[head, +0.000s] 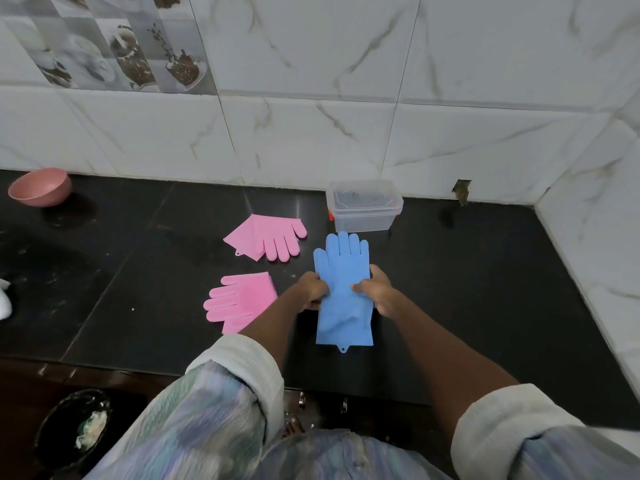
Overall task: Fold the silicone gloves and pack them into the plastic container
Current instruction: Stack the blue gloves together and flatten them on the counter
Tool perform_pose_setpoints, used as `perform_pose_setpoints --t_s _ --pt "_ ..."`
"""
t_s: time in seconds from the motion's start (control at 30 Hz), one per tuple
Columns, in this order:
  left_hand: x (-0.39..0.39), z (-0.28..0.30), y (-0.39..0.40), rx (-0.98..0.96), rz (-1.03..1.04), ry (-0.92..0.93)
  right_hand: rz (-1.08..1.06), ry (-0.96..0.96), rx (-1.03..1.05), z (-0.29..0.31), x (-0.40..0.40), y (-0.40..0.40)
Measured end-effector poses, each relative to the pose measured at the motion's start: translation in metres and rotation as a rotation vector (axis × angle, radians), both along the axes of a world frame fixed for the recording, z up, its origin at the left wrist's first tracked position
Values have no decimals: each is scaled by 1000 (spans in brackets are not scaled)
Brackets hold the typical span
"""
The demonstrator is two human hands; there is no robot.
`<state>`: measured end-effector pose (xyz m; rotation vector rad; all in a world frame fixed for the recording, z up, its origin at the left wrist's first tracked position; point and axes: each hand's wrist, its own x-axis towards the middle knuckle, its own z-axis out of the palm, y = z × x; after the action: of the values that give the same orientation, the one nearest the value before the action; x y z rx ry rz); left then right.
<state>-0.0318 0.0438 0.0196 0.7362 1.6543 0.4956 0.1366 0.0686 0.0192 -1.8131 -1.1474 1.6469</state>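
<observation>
A blue silicone glove (343,271) lies flat on the black counter, fingers pointing toward the wall, its cuff with a hanging tab nearest me. My left hand (311,292) pinches its left edge at mid-length and my right hand (375,289) grips its right edge opposite. One pink glove (268,237) lies to the upper left, its cuff folded. A second pink glove (239,303) with a bristled palm rests left of my left forearm, partly hidden by it. The clear plastic container (365,206), lid on with an orange clasp, stands just beyond the blue glove's fingertips.
A pink bowl (40,187) sits at the counter's far left by the wall. Marble-tiled walls close the back and right side. The counter's front edge (138,370) runs below my forearms; a dark bin (74,427) with scraps stands on the floor at lower left.
</observation>
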Motion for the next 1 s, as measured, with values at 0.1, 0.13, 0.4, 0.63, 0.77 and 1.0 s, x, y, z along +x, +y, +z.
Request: perform_pose_setpoints --t_s 0.1,0.13,0.4,0.63,0.77,1.0 --pt "2 -1 -3 55 -28 74 63 -89 99 -8 0 -8" --pt "2 -1 -2 66 -34 99 72 -131 125 -8 -1 -9" --pt "-1 0 4 128 -36 231 -20 -249 233 -3 -5 0" --pt "1 2 5 120 -105 369 71 -325 229 -6 0 13" --pt "1 2 7 87 -121 408 60 -325 212 -6 -3 16" --pt "-2 3 13 115 -208 519 -70 -342 164 -4 -8 29"
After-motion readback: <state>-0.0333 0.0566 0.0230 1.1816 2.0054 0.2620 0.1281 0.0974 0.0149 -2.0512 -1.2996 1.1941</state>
